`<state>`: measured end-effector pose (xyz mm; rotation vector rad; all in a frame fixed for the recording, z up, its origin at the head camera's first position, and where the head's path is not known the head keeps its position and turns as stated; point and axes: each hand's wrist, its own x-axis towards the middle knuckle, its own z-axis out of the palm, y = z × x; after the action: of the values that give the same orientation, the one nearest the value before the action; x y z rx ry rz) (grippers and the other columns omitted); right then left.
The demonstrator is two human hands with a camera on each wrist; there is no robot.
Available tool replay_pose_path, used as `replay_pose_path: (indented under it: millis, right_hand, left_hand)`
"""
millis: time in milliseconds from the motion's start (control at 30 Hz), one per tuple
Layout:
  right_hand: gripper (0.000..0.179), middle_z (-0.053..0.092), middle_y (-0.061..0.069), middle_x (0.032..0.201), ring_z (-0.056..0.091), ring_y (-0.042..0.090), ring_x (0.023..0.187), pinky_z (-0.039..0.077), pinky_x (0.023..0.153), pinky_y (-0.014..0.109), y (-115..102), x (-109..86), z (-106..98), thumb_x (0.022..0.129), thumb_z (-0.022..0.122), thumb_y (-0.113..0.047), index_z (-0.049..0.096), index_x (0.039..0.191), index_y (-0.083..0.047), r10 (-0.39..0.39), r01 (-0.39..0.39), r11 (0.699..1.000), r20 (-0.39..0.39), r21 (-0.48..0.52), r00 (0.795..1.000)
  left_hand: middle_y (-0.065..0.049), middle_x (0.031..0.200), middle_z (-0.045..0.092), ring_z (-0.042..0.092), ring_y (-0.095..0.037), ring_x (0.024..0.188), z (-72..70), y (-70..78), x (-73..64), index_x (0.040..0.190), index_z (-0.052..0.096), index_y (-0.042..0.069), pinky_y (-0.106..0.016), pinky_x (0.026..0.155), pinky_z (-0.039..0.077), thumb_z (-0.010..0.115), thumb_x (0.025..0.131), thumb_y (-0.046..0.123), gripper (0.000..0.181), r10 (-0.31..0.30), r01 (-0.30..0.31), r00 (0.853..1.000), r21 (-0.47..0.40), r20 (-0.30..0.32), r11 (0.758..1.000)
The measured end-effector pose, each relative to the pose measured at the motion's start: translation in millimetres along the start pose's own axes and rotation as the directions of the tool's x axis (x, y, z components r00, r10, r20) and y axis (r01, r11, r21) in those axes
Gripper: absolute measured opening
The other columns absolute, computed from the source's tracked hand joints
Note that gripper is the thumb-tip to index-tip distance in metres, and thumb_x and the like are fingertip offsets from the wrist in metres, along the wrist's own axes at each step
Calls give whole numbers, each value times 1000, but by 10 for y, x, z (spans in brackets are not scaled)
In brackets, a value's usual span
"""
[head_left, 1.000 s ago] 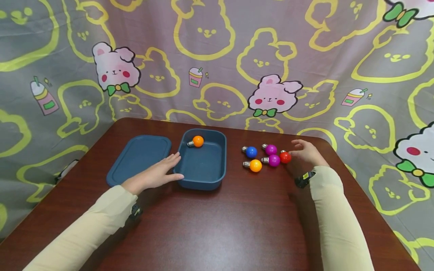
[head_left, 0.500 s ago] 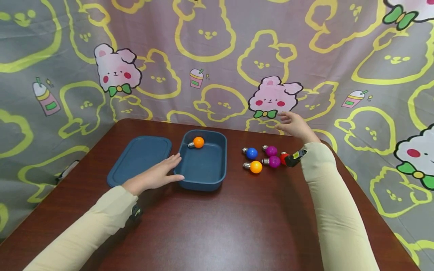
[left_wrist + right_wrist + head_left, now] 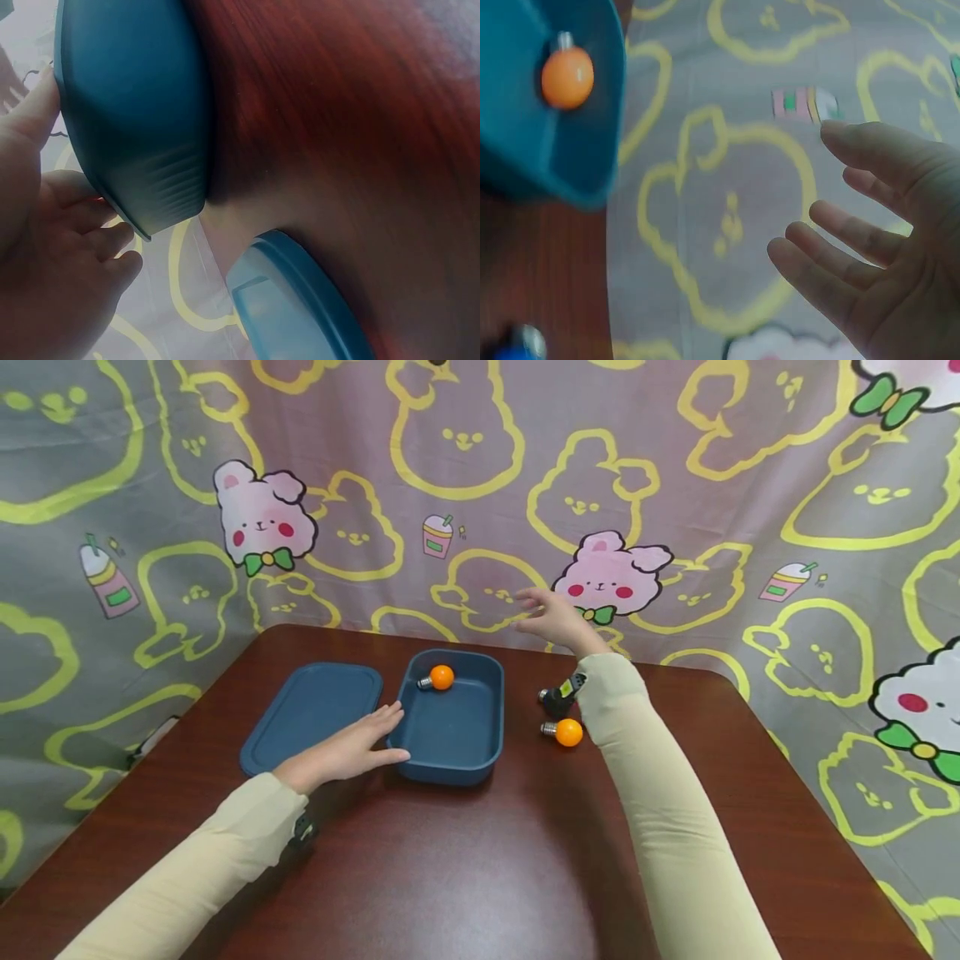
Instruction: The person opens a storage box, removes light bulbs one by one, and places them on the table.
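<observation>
An orange bulb (image 3: 442,677) lies inside the blue box (image 3: 448,774), near its back left corner. My left hand (image 3: 348,745) is at the box's left rim with fingers extended; in the left wrist view the thumb touches the rim. My right hand (image 3: 557,620) is raised behind and right of the box, its fingers loosely spread and nothing between them in the right wrist view. A yellow-orange bulb (image 3: 567,732) lies on the table below the right wrist. Beside it the blue bulb (image 3: 514,352) is mostly covered by the wrist camera. The purple and red bulbs are hidden behind the right arm.
The blue lid (image 3: 315,714) lies flat on the table left of the box, partly behind the left hand. The brown table (image 3: 450,877) extends forward of the box. A patterned curtain (image 3: 480,485) hangs behind the table's back edge.
My right hand has risen from beside the red bulb and swept left over the bulbs, so the arm now covers several of them. The left hand and the box have stayed in place.
</observation>
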<state>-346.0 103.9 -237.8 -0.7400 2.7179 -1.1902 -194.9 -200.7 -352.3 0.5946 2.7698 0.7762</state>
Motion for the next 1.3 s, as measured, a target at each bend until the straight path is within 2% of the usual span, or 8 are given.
replay_pose_path:
  millis: [233,600,800,1067,1300]
  right_hand:
    - [53,51,13,125,49,29,114,42,91,38,-161,191,425,84,68,-17,48,132,-8,-44,44,999,42,0,998]
    - [53,48,15,128,53,25,107,48,84,37,-71,291,934,86,67,-16,46,134,-11,31,-53,985,132,166,991]
    - [55,46,18,130,54,28,104,48,84,37,-11,324,1103,85,67,-17,45,135,-11,75,-101,981,156,167,985]
    - [57,41,21,135,48,30,111,42,91,44,15,333,1227,87,66,-16,42,137,-10,116,-152,973,202,172,972]
    - [57,36,20,138,48,31,113,41,92,44,-5,334,1332,88,63,-18,39,139,-9,136,-169,981,279,97,951]
  left_hand:
    - [-15,151,11,8,-35,137,22,-9,22,144,20,-2,-53,105,15,56,90,43,79,-5,5,1000,5,-3,1000]
    - [-16,151,11,8,-36,136,34,0,19,144,21,-2,-53,105,15,56,90,43,79,-25,25,1000,11,6,1000]
    - [-14,152,9,7,-34,137,25,-5,33,145,19,-1,-53,105,14,55,89,45,81,-46,46,999,4,16,999]
    - [-14,152,10,7,-34,137,0,-5,38,145,19,-1,-53,105,14,55,89,45,81,-36,36,999,3,14,999]
    - [-14,152,10,7,-34,137,-8,-11,25,145,20,-1,-53,105,15,56,89,45,80,-37,37,999,4,12,999]
